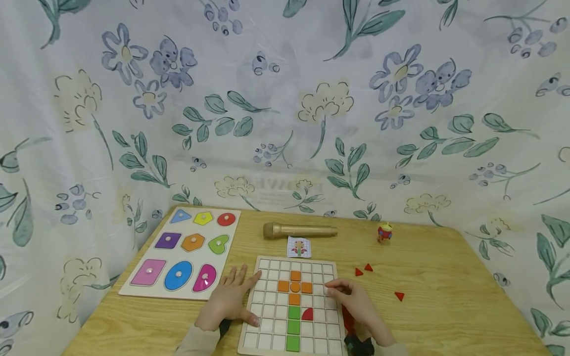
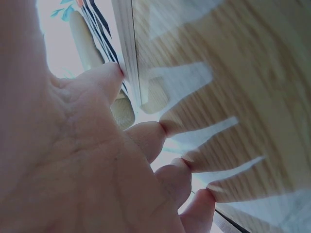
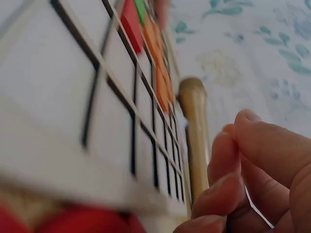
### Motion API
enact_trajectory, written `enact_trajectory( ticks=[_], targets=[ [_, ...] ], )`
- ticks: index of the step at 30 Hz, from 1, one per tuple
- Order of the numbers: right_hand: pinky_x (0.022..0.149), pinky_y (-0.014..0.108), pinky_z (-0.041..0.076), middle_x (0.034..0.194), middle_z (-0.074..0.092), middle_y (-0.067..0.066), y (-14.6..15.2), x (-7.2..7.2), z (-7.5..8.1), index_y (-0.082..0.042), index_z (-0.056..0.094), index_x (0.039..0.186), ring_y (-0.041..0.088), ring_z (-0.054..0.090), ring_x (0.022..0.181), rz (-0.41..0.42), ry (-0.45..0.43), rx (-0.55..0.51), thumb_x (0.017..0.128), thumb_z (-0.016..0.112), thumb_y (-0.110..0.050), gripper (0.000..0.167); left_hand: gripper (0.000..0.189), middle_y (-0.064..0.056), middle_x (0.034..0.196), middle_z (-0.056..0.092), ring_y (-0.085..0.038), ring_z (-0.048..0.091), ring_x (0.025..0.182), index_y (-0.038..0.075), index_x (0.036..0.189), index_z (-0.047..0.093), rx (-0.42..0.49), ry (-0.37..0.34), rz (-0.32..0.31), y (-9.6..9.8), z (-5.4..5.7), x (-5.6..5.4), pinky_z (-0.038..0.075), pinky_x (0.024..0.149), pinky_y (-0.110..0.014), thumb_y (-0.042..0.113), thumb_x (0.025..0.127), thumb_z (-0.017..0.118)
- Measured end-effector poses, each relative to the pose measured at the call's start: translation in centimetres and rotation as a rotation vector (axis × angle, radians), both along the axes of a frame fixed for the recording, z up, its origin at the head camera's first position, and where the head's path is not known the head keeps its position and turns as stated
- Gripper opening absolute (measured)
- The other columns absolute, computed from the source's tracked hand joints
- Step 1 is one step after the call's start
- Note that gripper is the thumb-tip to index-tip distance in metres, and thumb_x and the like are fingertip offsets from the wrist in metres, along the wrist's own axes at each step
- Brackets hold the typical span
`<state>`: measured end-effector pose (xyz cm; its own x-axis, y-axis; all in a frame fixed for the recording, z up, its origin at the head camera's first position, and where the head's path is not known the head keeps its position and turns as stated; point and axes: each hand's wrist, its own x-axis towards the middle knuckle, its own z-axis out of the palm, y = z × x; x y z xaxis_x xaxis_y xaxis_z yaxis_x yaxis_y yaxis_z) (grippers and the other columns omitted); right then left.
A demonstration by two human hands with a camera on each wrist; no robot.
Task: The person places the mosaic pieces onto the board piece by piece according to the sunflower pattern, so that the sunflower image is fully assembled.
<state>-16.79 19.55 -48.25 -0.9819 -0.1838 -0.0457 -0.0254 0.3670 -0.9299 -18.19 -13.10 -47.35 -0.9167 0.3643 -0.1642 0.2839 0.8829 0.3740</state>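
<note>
Head view: left hand flat, grip wide, fingers spread on tabletop at grid board edge; right hand curled over board's right side, seemingly pinching nothing visible.

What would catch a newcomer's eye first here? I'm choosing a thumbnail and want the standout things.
The grid board at the table's near edge, with its orange and green cross of tiles, sits between the left hand and right hand. To its left lies the bright shape puzzle.
</note>
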Motion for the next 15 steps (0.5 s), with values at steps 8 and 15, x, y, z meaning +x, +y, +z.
enact_trajectory(
  ticks=[8, 15],
  targets=[
    [0.073, 0.017, 0.05, 0.113, 0.068, 0.01, 4.2, 1.3, -0.1, 0.0, 0.066, 0.118, -0.001, 0.057, 0.084, -0.254, -0.084, 0.016, 0.094, 0.063, -0.019, 0.031, 0.112, -0.026, 0.157, 0.024, -0.054, 0.016, 0.144, 0.018, 0.15, 0.037, 0.012, -0.009, 0.002, 0.1, 0.1, 0.1, 0.019, 0.114, -0.066, 0.054, 0.056, 0.085],
    [0.072, 0.018, 0.051, 0.106, 0.068, 0.004, 7.0, 3.4, -1.3, 0.001, 0.065, 0.12, 0.002, 0.06, 0.083, -0.343, -0.169, 0.01, 0.093, 0.064, -0.016, 0.031, 0.111, -0.026, 0.157, 0.024, -0.054, 0.016, 0.144, 0.018, 0.15, 0.036, 0.001, -0.009, -0.002, 0.1, 0.1, 0.0, 0.019, 0.114, -0.066, 0.055, 0.057, 0.085]
  ],
)
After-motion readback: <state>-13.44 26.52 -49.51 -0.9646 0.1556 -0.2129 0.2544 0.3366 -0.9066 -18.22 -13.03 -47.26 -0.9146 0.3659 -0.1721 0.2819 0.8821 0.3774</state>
